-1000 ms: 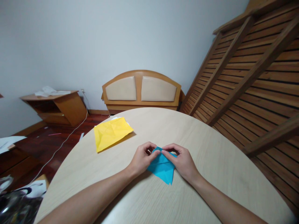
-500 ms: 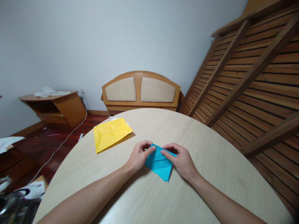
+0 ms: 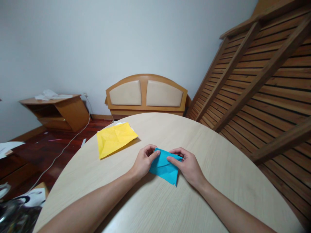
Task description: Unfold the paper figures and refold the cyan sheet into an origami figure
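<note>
Our left hand (image 3: 143, 160) and right hand (image 3: 188, 165) pinch the folded blue paper (image 3: 163, 166) at mid-tabletop (image 3: 218, 181) — each gripping an edge — with a creased yellow sheet (image 3: 114, 138) lying far left.

Pale wall (image 3: 97, 38), wooden headboard (image 3: 146, 95), slatted frame (image 3: 262, 81) — dark red floor (image 3: 48, 149).
</note>
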The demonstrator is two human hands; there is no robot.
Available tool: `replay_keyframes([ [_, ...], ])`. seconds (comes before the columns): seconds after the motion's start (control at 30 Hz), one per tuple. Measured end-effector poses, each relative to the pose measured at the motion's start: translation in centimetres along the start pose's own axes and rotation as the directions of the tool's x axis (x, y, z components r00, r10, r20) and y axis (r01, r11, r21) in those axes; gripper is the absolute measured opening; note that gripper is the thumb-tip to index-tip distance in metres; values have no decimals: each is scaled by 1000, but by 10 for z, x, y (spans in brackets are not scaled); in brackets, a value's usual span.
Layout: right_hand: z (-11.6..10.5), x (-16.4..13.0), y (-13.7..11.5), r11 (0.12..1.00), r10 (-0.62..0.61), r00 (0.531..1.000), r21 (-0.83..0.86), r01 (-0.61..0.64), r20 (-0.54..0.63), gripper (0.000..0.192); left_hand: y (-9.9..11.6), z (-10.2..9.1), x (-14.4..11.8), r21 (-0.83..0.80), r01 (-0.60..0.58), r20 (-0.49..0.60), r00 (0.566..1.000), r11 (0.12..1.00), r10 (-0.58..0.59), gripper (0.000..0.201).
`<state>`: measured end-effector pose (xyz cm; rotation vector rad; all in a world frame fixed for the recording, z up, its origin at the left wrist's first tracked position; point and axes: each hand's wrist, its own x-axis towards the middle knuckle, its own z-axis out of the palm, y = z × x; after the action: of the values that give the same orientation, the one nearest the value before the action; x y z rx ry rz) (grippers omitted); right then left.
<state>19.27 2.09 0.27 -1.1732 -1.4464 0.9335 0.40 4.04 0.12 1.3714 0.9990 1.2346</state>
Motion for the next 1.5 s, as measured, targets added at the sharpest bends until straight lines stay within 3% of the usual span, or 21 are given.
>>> replay_keyframes([
  [0.23,-10,9,7,967,159,985,189,-168,63,52,0,1,2,-30,-17,-31,999,999,16,35],
  [0.53,-13,12,4,996,45,994,72,-52,99,53,-2,0,2,44,-61,-65,996,997,64,27],
  [0.8,-13,11,5,988,25,986,144,-50,167,47,-5,-6,3,91,-105,-81,990,990,113,25],
  [1.0,-14,4,0,996,-9,995,-87,18,102,41,1,-2,-4,190,-109,-10,993,976,113,24],
  [1.1,-15,-2,-7,976,-51,988,-204,80,143,31,6,4,-10,247,-135,80,990,960,119,24],
  [1.2,-15,-4,-12,970,-76,974,-211,122,214,23,7,7,-12,264,-146,120,986,953,118,24],
  [1.5,-13,-6,-12,968,-60,963,-220,120,264,22,6,2,-12,277,-147,108,987,949,121,27],
])
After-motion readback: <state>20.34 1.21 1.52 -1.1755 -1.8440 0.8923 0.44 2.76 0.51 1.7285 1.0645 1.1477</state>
